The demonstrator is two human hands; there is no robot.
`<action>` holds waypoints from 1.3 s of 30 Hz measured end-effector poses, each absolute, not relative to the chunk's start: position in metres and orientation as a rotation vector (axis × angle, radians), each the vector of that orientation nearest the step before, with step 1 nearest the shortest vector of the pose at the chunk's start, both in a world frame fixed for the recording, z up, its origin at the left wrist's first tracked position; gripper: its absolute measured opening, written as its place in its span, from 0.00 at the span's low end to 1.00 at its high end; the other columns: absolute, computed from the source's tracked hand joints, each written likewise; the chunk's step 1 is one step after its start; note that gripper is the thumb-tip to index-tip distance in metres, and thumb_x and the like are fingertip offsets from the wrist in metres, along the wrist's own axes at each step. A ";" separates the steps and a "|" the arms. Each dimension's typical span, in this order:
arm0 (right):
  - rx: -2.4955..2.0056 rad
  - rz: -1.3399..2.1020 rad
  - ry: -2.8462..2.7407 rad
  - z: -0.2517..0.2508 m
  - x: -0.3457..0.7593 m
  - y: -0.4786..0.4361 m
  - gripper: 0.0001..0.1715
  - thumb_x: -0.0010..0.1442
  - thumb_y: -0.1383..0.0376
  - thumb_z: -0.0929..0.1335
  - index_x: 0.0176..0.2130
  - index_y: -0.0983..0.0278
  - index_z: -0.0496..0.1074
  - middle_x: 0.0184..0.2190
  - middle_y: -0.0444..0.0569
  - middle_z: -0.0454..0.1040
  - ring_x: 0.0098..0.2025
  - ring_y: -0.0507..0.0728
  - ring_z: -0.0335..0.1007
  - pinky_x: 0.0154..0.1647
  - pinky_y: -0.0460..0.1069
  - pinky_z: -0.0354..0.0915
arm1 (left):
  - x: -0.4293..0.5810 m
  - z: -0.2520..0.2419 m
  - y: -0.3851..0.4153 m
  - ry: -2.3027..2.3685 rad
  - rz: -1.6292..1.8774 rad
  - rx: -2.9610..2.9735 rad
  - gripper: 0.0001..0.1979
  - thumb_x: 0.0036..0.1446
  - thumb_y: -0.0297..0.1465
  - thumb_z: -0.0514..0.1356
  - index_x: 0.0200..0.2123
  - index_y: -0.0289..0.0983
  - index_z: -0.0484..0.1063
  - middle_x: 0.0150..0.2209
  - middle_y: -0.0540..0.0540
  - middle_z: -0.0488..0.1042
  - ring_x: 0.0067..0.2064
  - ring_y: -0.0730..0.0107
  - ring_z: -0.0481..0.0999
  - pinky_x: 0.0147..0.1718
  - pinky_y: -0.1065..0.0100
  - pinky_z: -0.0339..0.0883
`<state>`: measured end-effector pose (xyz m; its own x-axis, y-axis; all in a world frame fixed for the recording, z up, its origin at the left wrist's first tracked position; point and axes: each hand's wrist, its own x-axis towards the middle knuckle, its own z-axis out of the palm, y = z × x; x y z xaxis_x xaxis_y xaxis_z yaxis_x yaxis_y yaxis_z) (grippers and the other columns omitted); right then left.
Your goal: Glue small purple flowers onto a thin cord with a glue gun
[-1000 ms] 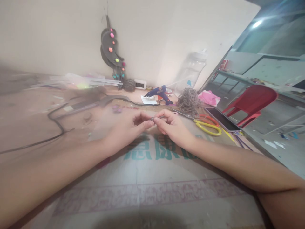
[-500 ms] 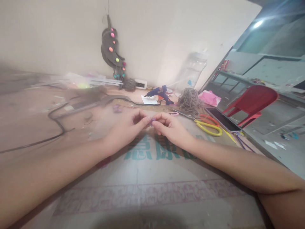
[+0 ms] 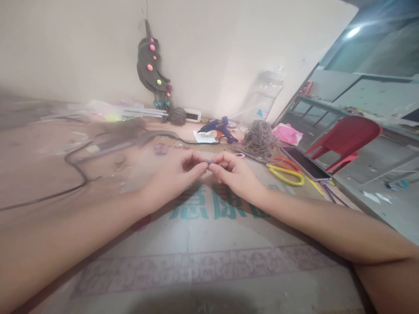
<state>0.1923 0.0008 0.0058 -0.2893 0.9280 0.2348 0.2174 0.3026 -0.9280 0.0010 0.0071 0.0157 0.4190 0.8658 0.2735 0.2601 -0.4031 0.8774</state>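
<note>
My left hand (image 3: 176, 174) and my right hand (image 3: 234, 174) meet at the fingertips over the printed sheet (image 3: 196, 235) on the table. Thumbs and forefingers pinch a small purple-grey piece (image 3: 208, 162) between them; the fingers hide most of it, so its kind does not show. Some small purple pieces (image 3: 160, 149) lie beyond the left hand. Beyond the right hand are a pink-handled tool (image 3: 240, 155), only partly visible, and a pair of scissors (image 3: 284, 174) with yellow and orange handles.
A blue glue gun (image 3: 218, 126) rests on white paper at the back, near grey yarn (image 3: 260, 135) and a clear bottle (image 3: 265, 93). A phone (image 3: 306, 162) lies at the right edge. A black cord (image 3: 78, 168) curves across the left. A grey moon ornament (image 3: 150, 65) hangs on the wall.
The piece between the fingertips has turned slightly, showing more grey and less purple. Both hands stay in nearly the same place; the whole view has shifted a little.
</note>
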 end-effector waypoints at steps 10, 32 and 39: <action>-1.002 1.070 -1.724 0.010 0.194 -0.001 0.14 0.63 0.54 0.69 0.36 0.61 0.67 0.19 0.35 0.64 0.21 0.48 0.58 0.24 0.45 0.56 | 0.001 0.015 0.009 0.938 0.987 1.945 0.12 0.65 0.38 0.58 0.36 0.36 0.75 0.33 0.49 0.76 0.36 0.68 0.74 0.36 0.67 0.65; -1.007 1.067 -1.707 0.008 0.195 0.003 0.16 0.63 0.52 0.69 0.36 0.62 0.67 0.20 0.37 0.66 0.22 0.48 0.58 0.24 0.46 0.56 | -0.001 0.011 0.013 0.932 1.017 1.818 0.13 0.61 0.41 0.62 0.36 0.37 0.74 0.34 0.49 0.77 0.35 0.69 0.74 0.35 0.67 0.66; -1.076 1.023 -1.699 0.012 0.194 0.001 0.15 0.62 0.53 0.69 0.35 0.61 0.67 0.20 0.36 0.65 0.21 0.48 0.58 0.24 0.46 0.56 | -0.001 0.012 0.013 0.915 0.975 1.841 0.10 0.61 0.38 0.61 0.38 0.37 0.75 0.36 0.48 0.79 0.35 0.69 0.74 0.34 0.69 0.66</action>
